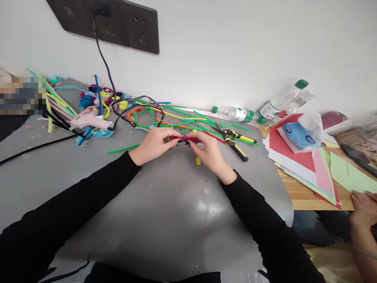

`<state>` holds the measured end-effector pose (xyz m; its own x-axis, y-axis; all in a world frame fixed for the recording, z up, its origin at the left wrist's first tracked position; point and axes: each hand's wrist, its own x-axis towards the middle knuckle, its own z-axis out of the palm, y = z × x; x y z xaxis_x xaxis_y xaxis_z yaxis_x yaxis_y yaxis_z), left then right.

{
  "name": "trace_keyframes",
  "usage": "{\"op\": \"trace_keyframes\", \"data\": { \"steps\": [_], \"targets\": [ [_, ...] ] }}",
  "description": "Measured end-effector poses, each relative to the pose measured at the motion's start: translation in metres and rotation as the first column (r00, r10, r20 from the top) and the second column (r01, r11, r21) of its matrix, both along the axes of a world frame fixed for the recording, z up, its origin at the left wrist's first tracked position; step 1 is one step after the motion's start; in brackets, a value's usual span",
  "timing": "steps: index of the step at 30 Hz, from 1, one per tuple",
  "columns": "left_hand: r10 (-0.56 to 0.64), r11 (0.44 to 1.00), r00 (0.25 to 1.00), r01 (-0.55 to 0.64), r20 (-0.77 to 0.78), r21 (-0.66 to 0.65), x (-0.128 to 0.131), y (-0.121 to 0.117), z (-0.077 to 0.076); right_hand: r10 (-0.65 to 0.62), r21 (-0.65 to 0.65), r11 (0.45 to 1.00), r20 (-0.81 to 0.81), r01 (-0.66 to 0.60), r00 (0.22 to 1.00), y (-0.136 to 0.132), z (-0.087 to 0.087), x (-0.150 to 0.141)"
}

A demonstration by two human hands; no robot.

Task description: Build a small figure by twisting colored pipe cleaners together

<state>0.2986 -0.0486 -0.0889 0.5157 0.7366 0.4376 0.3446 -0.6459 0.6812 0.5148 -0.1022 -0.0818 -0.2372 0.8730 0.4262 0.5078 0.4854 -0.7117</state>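
Both my hands meet over the middle of the grey table mat (pixel 165 196). Between the fingertips of my left hand (pixel 156 143) and my right hand (pixel 208 151) is a small crimson piece (pixel 188 138), pinched from both sides. Dark bits (pixel 183 142) show just under it; my fingers hide most of its shape. A ring sits on a left finger. To the right of my right hand lie pliers (pixel 232 141) with yellow and black handles. A yellow scrap (pixel 198 161) rests below my right fingers, and green pipe cleaners (pixel 123 149) lie behind and left.
A pink glue gun (pixel 92 121) with a black cord lies left, near colourful craft pieces (pixel 103 94). Plastic bottles (pixel 240 114) are along the wall. On the right, a wooden table (pixel 297 194) holds coloured paper (pixel 294 137) and a tissue pack (pixel 299 135); another person's hands (pixel 363 206) rest there.
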Motion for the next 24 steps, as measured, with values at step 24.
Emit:
{"op": "trace_keyframes", "data": {
  "steps": [24],
  "targets": [
    [-0.092,0.969,0.994,0.104,0.062,-0.223,0.0046,-0.0065,0.0026,-0.092,0.050,0.995,0.055,0.089,0.994,-0.0012,-0.0020,-0.0015]
  ]
}}
